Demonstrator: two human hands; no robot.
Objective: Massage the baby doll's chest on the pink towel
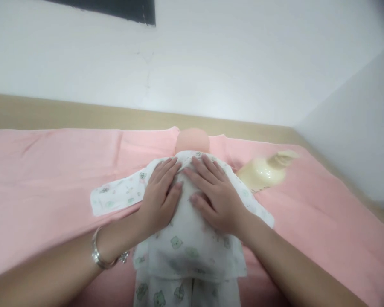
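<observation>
A baby doll [192, 140] lies on a pink sheet, its rounded head toward the wall. It wears a white baby top [192, 251] printed with small green animal faces, and matching trousers [160, 296] show at the bottom edge. My left hand [161, 192] rests flat on the left side of the top's upper part, fingers stretched out. On the right side of the top, my right hand [216, 192] lies with its fingers spread. The fingertips of both hands are near the doll's neck. One sleeve [115, 196] stretches out to the left; the other is partly behind my right hand.
A pale yellow pump bottle [264, 172] lies on its side on the pink sheet [51, 179], right of the doll. Beyond the sheet runs a tan surface edge [83, 113] against a white wall [211, 64]. A dark panel [131, 10] hangs at the top.
</observation>
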